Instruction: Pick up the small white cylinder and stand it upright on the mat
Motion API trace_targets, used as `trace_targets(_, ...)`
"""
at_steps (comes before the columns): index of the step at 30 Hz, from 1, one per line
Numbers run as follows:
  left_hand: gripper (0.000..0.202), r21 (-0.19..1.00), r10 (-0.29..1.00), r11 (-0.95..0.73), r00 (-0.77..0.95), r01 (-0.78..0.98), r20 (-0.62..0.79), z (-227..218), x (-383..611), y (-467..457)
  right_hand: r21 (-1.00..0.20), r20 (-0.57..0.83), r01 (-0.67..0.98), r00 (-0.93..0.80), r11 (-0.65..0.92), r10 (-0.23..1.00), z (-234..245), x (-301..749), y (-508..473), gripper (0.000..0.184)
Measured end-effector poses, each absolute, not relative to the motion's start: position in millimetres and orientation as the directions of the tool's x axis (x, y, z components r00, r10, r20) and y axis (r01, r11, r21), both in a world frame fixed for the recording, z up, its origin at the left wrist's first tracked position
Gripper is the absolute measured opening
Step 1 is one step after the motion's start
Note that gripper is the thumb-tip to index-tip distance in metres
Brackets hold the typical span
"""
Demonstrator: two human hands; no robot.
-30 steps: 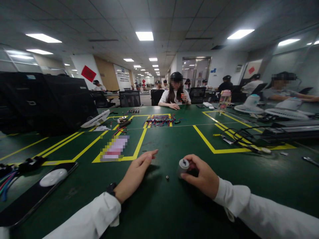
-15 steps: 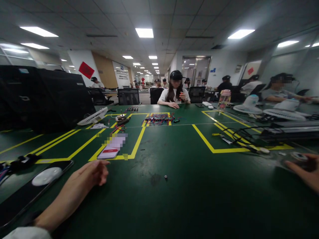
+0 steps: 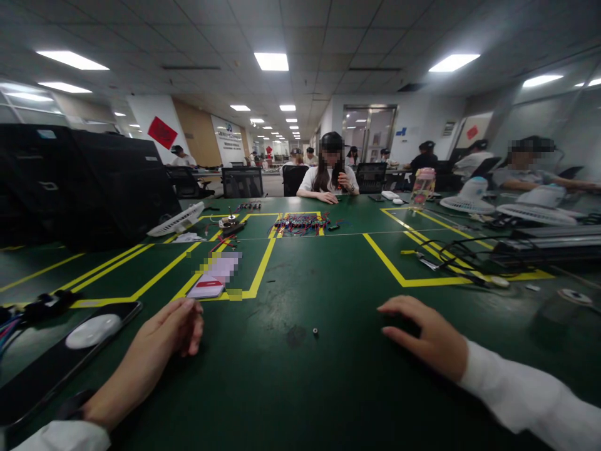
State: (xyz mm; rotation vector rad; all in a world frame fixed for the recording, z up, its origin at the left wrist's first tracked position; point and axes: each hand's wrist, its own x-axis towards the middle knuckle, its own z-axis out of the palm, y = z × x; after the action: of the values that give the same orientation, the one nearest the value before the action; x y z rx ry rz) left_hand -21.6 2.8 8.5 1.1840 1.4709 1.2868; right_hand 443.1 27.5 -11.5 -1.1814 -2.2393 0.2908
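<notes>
Both of my hands rest low over the green table point(image 3: 300, 388). My left hand point(image 3: 157, 351) lies at the left with its fingers loosely bent and nothing in them. My right hand point(image 3: 425, 335) lies palm down with the fingers stretched out flat, holding nothing. Between the two hands a tiny dark ring-shaped part point(image 3: 315, 330) sits alone on the table. A grey cylindrical part point(image 3: 561, 310), blurred, stands far to the right, well away from my right hand.
A black slab with a white oval object point(image 3: 94, 330) lies at the left, with coloured wires point(image 3: 9, 329) beside it. A red-and-white card point(image 3: 207, 287) sits on the yellow tape. Black cables point(image 3: 453, 257) lie at the right. A person point(image 3: 331, 175) sits opposite.
My right hand left the grey cylinder at the far right and came back to the middle, empty. My left hand drew back to the left. The tiny part stayed put.
</notes>
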Motion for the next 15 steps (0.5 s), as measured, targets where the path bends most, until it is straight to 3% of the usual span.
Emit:
trace_targets(2,0.023,0.992,0.978,0.031,-0.207,0.118,-0.006,8.1,-22.1,2.3,-0.519,0.342,0.575,-0.538,0.633,0.770,-13.5,381.8,35.3,0.038)
trace_targets(5,0.023,0.996,0.979,0.033,-0.205,0.079,-0.016,8.6,-21.7,2.2,-0.521,0.333,0.526,-0.600,0.672,0.727,-11.8,326.0,46.2,0.033)
trace_targets(8,0.023,0.999,0.977,0.031,-0.212,0.039,-0.022,10.1,-20.9,2.4,-0.502,0.357,0.518,-0.605,0.692,0.712,-1.2,318.6,53.6,0.015)
trace_targets(10,0.023,0.999,0.976,0.022,-0.215,0.034,-0.014,11.0,-20.5,2.3,-0.495,0.418,0.529,-0.551,0.689,0.722,12.5,343.3,57.2,0.022)
trace_targets(12,0.023,0.999,0.977,0.017,-0.215,0.039,-0.008,11.5,-20.3,2.0,-0.380,0.564,0.631,-0.422,0.677,0.710,28.5,392.4,60.1,0.030)
trace_targets(14,0.023,0.999,0.977,0.027,-0.214,0.045,-0.017,11.5,-20.5,2.1,-0.127,0.741,0.828,-0.287,0.546,0.607,40.8,462.8,60.8,0.033)
trace_targets(15,0.023,0.998,0.976,0.033,-0.216,0.045,-0.022,11.4,-20.8,2.4,-0.002,0.753,0.908,-0.274,0.418,0.599,43.5,503.6,59.8,0.034)
